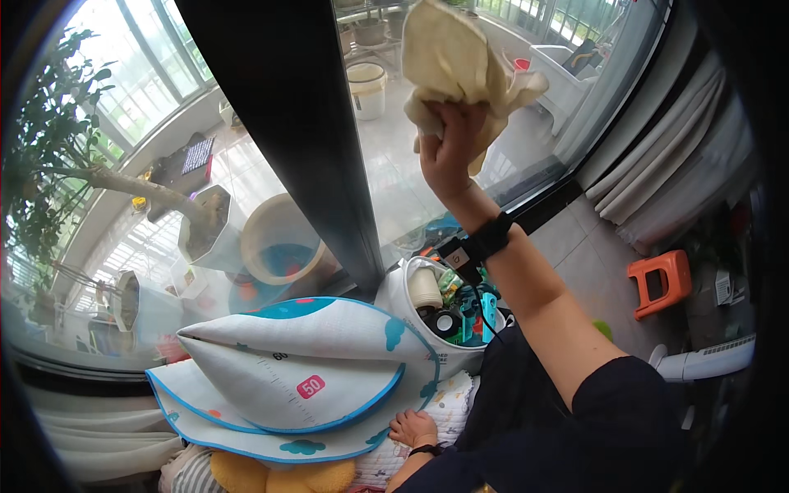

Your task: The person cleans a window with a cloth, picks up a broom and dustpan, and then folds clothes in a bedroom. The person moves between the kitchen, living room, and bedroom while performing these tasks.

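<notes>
A crumpled cream cloth is gripped in my right hand, raised in front of a glass door panel. Whether the cloth touches the glass I cannot tell. A black strap with a small device is on my right wrist. Lower down, my left hand rests with its fingers on the blue-edged rim of a folded white play mat, beside a quilted patterned cloth. Nothing shows in its grasp.
A white bin of toys stands against the dark door frame. An orange plastic stool and grey curtains are at the right. Behind the glass are a potted tree and a large tub.
</notes>
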Demonstrator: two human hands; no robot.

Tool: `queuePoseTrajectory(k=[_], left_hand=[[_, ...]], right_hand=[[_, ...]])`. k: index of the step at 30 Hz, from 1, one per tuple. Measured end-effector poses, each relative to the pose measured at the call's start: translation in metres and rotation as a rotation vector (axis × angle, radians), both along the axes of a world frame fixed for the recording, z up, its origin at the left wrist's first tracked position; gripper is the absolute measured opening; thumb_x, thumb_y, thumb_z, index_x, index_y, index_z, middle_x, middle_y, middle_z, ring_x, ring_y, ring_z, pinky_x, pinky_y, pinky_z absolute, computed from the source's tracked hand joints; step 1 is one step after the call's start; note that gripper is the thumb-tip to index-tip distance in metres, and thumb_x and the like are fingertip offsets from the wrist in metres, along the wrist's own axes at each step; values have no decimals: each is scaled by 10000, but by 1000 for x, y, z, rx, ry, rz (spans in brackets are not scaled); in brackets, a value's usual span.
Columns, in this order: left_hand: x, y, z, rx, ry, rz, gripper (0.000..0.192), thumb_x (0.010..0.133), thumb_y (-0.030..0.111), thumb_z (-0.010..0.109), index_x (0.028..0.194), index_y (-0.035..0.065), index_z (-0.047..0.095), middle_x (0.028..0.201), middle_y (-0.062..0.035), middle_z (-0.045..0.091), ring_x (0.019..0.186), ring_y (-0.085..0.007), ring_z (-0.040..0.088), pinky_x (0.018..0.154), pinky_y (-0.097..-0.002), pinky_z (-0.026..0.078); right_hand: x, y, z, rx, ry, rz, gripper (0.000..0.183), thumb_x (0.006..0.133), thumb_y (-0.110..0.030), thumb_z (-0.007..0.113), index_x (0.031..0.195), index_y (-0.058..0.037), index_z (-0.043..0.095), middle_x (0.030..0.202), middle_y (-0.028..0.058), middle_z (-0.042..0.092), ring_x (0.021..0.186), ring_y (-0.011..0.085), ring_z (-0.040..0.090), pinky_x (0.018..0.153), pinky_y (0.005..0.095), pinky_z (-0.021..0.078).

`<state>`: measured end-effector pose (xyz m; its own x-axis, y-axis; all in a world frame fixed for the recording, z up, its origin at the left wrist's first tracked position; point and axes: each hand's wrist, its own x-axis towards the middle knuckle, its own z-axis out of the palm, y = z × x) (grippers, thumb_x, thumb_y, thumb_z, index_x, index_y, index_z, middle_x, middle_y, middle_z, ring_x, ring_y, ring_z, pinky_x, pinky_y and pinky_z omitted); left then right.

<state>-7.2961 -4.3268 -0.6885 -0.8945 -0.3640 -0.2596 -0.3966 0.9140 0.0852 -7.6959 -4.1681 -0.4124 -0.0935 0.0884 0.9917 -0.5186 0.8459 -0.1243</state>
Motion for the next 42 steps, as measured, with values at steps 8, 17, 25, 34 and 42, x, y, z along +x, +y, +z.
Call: queuePoseTrajectory(k=[8, 17, 25, 34, 42], left_hand=[[5, 6, -5, -32, 40, -33, 195, 648, 226, 456, 688, 84, 583, 848, -76, 526, 872, -281, 416, 716, -417, 279], [4, 8, -2, -40, 49, -63, 185, 658, 221, 449, 681, 90, 577, 816, -62, 520, 842, -267, 416, 701, -410, 277], [5, 8, -4, -88, 63, -60, 176, 652, 226, 452, 672, 103, 576, 814, -55, 522, 835, -262, 420, 695, -410, 278], [5, 10, -8, -56, 122, -46, 169, 650, 220, 456, 668, 101, 575, 796, -60, 524, 844, -269, 423, 695, -414, 283], [5, 9, -8, -72, 134, -48, 179, 659, 222, 452, 669, 93, 576, 805, -56, 528, 852, -267, 426, 699, -412, 288]], right_hand=[[33, 33, -226, -708, -653, 301, 217, 747, -70, 503, 951, -14, 453, 818, 123, 491, 762, 274, 479, 704, 343, 398], [36, 52, -163, -602, -481, -56, 158, 785, -118, 527, 879, 8, 519, 823, 125, 537, 752, 248, 520, 664, 337, 415], [49, 28, -161, -173, -792, -116, 291, 734, -113, 574, 978, 10, 474, 951, 169, 482, 897, 300, 461, 774, 363, 377], [41, 14, -166, -689, -729, -35, 218, 671, -79, 595, 858, -1, 515, 842, 179, 548, 794, 324, 523, 713, 372, 406], [18, 66, -145, -1369, -752, -103, 200, 739, -101, 569, 899, 11, 524, 853, 119, 573, 758, 224, 561, 661, 300, 446]])
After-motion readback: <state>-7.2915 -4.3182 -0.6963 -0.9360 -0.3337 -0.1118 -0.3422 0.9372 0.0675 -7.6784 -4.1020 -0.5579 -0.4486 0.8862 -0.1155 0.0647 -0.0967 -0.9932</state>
